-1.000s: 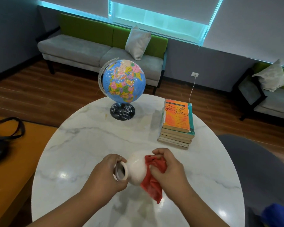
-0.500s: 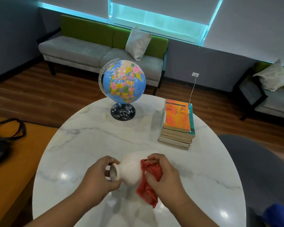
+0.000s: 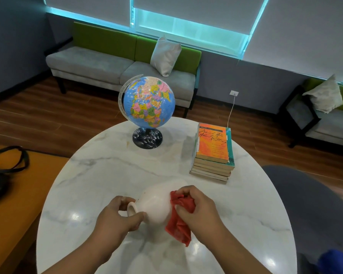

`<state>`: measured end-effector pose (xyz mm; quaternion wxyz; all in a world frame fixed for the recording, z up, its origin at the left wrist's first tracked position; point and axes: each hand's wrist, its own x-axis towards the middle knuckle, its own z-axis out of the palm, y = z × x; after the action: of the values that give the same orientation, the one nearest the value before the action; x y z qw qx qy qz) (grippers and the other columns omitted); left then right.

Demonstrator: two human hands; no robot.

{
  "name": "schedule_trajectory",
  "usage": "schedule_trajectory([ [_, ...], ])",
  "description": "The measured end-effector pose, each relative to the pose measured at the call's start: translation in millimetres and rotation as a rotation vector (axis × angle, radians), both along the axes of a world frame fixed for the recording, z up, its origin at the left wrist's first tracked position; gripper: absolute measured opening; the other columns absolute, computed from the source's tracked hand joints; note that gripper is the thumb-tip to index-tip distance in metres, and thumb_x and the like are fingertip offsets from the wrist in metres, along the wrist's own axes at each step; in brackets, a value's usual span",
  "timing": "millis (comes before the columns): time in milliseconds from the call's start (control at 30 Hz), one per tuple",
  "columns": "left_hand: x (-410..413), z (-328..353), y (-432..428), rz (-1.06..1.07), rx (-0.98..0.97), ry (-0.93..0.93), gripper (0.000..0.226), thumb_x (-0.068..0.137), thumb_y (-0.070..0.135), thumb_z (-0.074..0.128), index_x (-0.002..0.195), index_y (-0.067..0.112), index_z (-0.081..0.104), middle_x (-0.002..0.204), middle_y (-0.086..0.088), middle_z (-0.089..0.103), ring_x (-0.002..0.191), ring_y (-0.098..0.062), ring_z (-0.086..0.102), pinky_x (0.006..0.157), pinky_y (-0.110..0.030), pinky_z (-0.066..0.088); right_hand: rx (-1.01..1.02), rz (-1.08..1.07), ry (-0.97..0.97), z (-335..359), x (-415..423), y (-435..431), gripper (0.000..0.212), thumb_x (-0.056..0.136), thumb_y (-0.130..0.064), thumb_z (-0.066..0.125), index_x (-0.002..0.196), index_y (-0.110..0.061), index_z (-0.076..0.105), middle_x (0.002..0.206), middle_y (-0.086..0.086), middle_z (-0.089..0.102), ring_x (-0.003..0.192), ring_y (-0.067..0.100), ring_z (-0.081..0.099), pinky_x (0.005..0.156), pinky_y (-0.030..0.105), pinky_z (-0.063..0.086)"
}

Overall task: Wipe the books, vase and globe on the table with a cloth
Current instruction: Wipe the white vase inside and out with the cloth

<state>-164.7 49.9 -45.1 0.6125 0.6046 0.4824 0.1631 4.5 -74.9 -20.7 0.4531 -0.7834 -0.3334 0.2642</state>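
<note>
Head camera, looking down at a round white marble counter (image 3: 99,175) that carries three sorts of thing: one vase, one globe and one stack of books.

The single white vase (image 3: 156,202) is at the near middle of the counter, turned on its side with its mouth pointing left. Whether it rests on the marble or is held just above it cannot be told. The left hand (image 3: 117,216) grips it at the neck, with its fingers (image 3: 125,199) curled over the rim and its thumb underneath. The right hand (image 3: 198,210) clutches one red cloth (image 3: 179,220), bunched in curled fingers and pressed against the right side of the vase's belly. A loose tail of the cloth hangs down below the hand.

The one globe (image 3: 149,103) stands upright on a dark speckled base at the far left of the counter, well apart from the vase. The books (image 3: 213,153) lie in one pile at the far right, near the counter's edge. An orange cover is on top and a teal one is just beneath it. At least six books show, but the lower edges sit too close together for a sure count.

Beyond the counter are two grey sofas with green backs, one at the far wall (image 3: 91,66) and one at the right (image 3: 333,127). Each has one pale pillow. One white cable (image 3: 231,109) runs down from a wall socket. One black bag (image 3: 0,175) lies on an orange surface at the left.
</note>
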Motion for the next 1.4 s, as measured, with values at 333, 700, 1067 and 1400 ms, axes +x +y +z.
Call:
schedule_trajectory([
  [333, 11, 10, -5, -0.044, 0.171, 0.094, 0.04, 0.064, 0.017, 0.085, 0.093, 0.023, 0.058, 0.094, 0.007, 0.063, 0.068, -0.01, 0.067, 0.057, -0.017, 0.044, -0.054, -0.204, -0.085, -3, 14, 7, 0.03, 0.079, -0.006, 0.064, 0.083, -0.035, 0.065, 0.091, -0.014, 0.066, 0.088, 0.002, 0.061, 0.076, 0.016, 0.049],
  [700, 14, 12, -7, -0.136, 0.246, 0.107, 0.04, 0.063, 0.017, 0.086, 0.09, 0.026, 0.058, 0.091, 0.006, 0.064, 0.066, -0.01, 0.064, 0.051, -0.015, 0.044, -0.204, -0.206, -0.119, 7, 37, 14, 0.021, 0.083, -0.011, 0.061, 0.087, -0.032, 0.065, 0.089, -0.011, 0.065, 0.083, 0.004, 0.06, 0.073, 0.02, 0.052],
  [1067, 12, 10, -6, -0.204, 0.309, 0.125, 0.042, 0.061, 0.021, 0.084, 0.09, 0.031, 0.056, 0.094, 0.012, 0.062, 0.072, -0.007, 0.064, 0.056, -0.018, 0.049, -0.201, -0.193, 0.01, 19, 39, 13, 0.022, 0.08, -0.01, 0.064, 0.081, -0.031, 0.068, 0.084, -0.008, 0.067, 0.083, 0.012, 0.063, 0.079, 0.034, 0.057],
  [1400, 20, 14, -11, -0.229, 0.371, 0.112, 0.04, 0.061, 0.023, 0.081, 0.088, 0.035, 0.054, 0.093, 0.016, 0.061, 0.075, -0.003, 0.062, 0.061, -0.026, 0.055, -0.12, 0.235, -0.319, 34, -12, 14, 0.027, 0.074, -0.012, 0.066, 0.086, -0.036, 0.07, 0.09, -0.024, 0.059, 0.096, -0.002, 0.054, 0.083, 0.008, 0.042],
])
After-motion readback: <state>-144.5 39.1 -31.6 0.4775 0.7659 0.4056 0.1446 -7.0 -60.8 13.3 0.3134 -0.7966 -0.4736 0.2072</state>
